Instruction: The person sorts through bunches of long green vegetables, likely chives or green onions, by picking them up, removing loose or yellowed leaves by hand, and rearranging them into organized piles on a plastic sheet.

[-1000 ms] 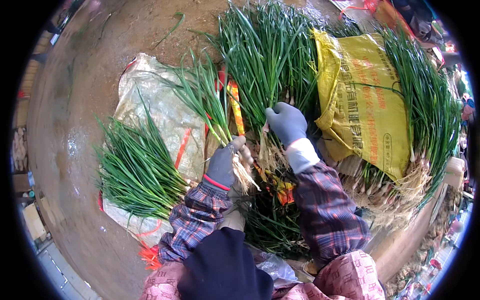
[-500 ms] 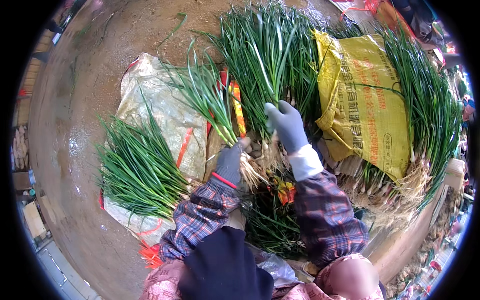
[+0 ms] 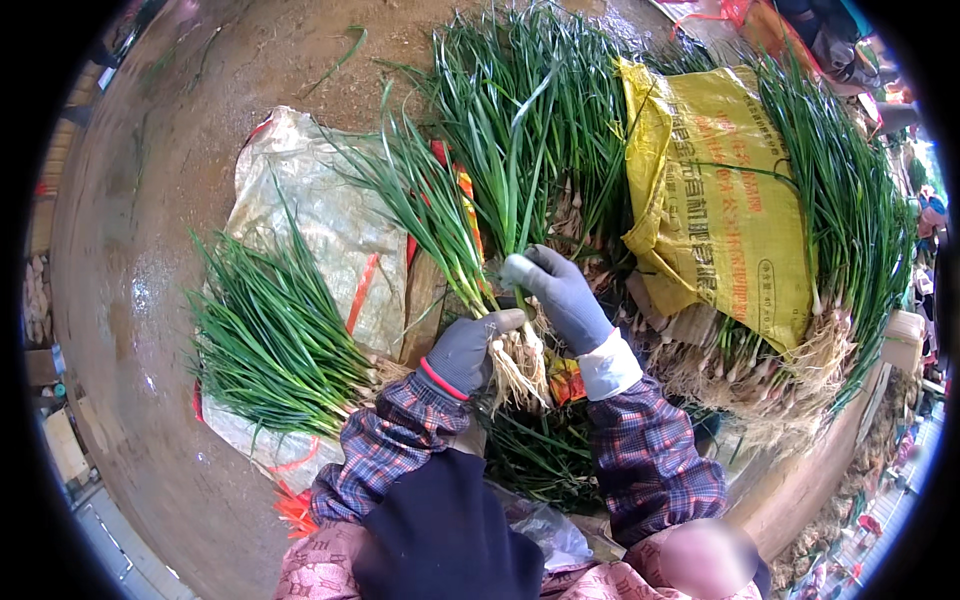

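Observation:
Both hands wear grey gloves and work close together in the middle. My left hand (image 3: 466, 352) is closed round a small bunch of green garlic (image 3: 440, 240), its leaves pointing away from me and its pale roots hanging below the fist. Beside it, my right hand (image 3: 562, 296) pinches another few green garlic stalks (image 3: 512, 200) near their lower stems, roots next to the left hand's bunch. Just beyond lies a large heap of green garlic (image 3: 570, 110) with white bulbs. To the left, a laid-out bundle of green garlic (image 3: 275, 335) rests with roots toward me.
A pale woven sack (image 3: 300, 190) is spread on the brown ground (image 3: 140, 330) at left. A yellow printed sack (image 3: 725, 190) covers part of the heap at right. Red plastic strips (image 3: 296, 508) lie at lower left. More greens (image 3: 545, 455) lie between my forearms.
My right hand has come down toward me with its stalks, bringing their roots beside the left hand's bunch. My left hand has shifted slightly, still gripping its bunch.

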The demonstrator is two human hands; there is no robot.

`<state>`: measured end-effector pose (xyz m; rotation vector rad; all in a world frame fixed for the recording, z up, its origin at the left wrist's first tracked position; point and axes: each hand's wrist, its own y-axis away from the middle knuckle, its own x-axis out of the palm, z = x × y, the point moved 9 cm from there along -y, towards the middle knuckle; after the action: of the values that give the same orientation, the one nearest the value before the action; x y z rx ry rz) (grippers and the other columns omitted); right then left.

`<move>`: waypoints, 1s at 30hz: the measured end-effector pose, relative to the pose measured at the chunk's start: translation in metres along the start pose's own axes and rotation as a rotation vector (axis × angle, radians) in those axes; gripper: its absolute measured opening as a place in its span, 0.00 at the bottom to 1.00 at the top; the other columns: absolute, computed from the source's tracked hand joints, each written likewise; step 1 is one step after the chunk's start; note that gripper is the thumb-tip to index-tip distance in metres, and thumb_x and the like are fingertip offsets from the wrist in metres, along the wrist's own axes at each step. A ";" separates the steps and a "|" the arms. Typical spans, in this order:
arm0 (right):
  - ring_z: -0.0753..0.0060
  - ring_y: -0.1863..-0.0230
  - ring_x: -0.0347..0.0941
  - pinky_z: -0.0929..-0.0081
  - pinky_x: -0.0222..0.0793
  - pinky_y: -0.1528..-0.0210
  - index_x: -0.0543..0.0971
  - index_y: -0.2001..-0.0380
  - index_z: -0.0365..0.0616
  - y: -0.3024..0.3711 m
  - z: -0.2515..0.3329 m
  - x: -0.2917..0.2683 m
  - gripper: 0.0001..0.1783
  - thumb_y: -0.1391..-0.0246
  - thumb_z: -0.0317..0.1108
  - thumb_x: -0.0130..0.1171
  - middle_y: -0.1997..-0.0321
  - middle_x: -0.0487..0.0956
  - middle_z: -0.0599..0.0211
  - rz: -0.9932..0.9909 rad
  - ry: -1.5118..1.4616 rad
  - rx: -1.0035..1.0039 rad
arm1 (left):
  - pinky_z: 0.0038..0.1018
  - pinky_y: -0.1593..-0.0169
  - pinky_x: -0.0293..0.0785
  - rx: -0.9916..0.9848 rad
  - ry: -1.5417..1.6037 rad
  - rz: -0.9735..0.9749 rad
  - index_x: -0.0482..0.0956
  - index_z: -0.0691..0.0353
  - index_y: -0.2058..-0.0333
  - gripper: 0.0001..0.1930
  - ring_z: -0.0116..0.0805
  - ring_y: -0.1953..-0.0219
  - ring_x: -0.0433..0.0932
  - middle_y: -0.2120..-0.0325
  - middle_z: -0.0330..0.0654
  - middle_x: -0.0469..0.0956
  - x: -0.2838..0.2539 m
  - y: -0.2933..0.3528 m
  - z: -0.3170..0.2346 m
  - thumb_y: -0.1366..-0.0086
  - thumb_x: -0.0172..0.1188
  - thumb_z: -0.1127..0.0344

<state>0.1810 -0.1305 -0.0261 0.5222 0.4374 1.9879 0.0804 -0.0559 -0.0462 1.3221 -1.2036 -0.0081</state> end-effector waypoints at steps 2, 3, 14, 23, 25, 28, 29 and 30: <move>0.79 0.67 0.69 0.79 0.66 0.63 0.78 0.63 0.38 -0.001 0.012 -0.001 0.15 0.39 0.42 0.59 0.68 0.77 0.72 -0.048 0.130 -0.058 | 0.33 0.63 0.81 -0.026 0.032 0.053 0.78 0.67 0.56 0.13 0.36 0.70 0.82 0.71 0.43 0.82 -0.001 0.005 -0.002 0.36 0.61 0.66; 0.80 0.70 0.68 0.79 0.65 0.65 0.78 0.66 0.39 -0.001 0.023 -0.007 0.16 0.39 0.43 0.59 0.73 0.75 0.73 -0.107 0.204 -0.155 | 0.35 0.60 0.81 -0.019 0.063 0.086 0.77 0.67 0.55 0.13 0.37 0.66 0.82 0.68 0.45 0.81 0.003 0.005 -0.001 0.36 0.60 0.66; 0.67 0.66 0.77 0.70 0.72 0.61 0.68 0.48 0.47 0.129 0.013 -0.050 0.19 0.39 0.43 0.51 0.69 0.78 0.60 0.439 0.526 0.223 | 0.47 0.46 0.77 -0.041 0.111 0.256 0.74 0.68 0.50 0.17 0.46 0.53 0.80 0.53 0.53 0.78 0.005 -0.002 0.005 0.35 0.55 0.66; 0.48 0.66 0.79 0.57 0.75 0.63 0.78 0.67 0.43 0.066 0.025 -0.053 0.15 0.46 0.44 0.57 0.70 0.80 0.54 -0.144 1.340 -0.051 | 0.22 0.74 0.72 0.334 -0.007 0.047 0.75 0.61 0.58 0.11 0.27 0.74 0.76 0.69 0.43 0.79 0.001 0.016 -0.046 0.39 0.63 0.72; 0.46 0.63 0.79 0.55 0.75 0.60 0.78 0.66 0.42 0.023 0.041 -0.071 0.18 0.45 0.48 0.57 0.67 0.81 0.52 -0.433 1.266 0.035 | 0.19 0.78 0.68 0.315 -0.097 0.110 0.76 0.62 0.61 0.10 0.25 0.76 0.74 0.70 0.42 0.79 0.010 0.012 -0.056 0.40 0.64 0.69; 0.43 0.59 0.79 0.53 0.74 0.55 0.77 0.65 0.41 -0.018 0.026 -0.109 0.22 0.45 0.52 0.58 0.63 0.82 0.47 -0.638 1.130 0.199 | 0.19 0.78 0.68 0.253 -0.130 0.204 0.77 0.63 0.61 0.09 0.24 0.76 0.74 0.71 0.41 0.79 0.014 -0.005 -0.049 0.40 0.62 0.67; 0.39 0.60 0.78 0.52 0.73 0.56 0.77 0.65 0.41 -0.017 0.028 -0.121 0.23 0.45 0.54 0.57 0.67 0.81 0.46 -0.663 1.089 0.124 | 0.19 0.77 0.69 0.223 -0.118 0.244 0.78 0.63 0.62 0.09 0.25 0.76 0.74 0.71 0.41 0.79 0.020 -0.011 -0.044 0.40 0.61 0.67; 0.50 0.71 0.79 0.59 0.74 0.65 0.76 0.69 0.40 -0.022 0.023 -0.124 0.20 0.44 0.49 0.59 0.73 0.81 0.52 -0.627 1.047 0.006 | 0.21 0.74 0.69 0.232 -0.161 0.156 0.77 0.63 0.61 0.09 0.27 0.75 0.74 0.72 0.40 0.77 0.013 -0.011 -0.045 0.40 0.60 0.68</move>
<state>0.2612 -0.2294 -0.0395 -0.6565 1.0799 1.4896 0.1230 -0.0357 -0.0360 1.4452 -1.4770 0.1429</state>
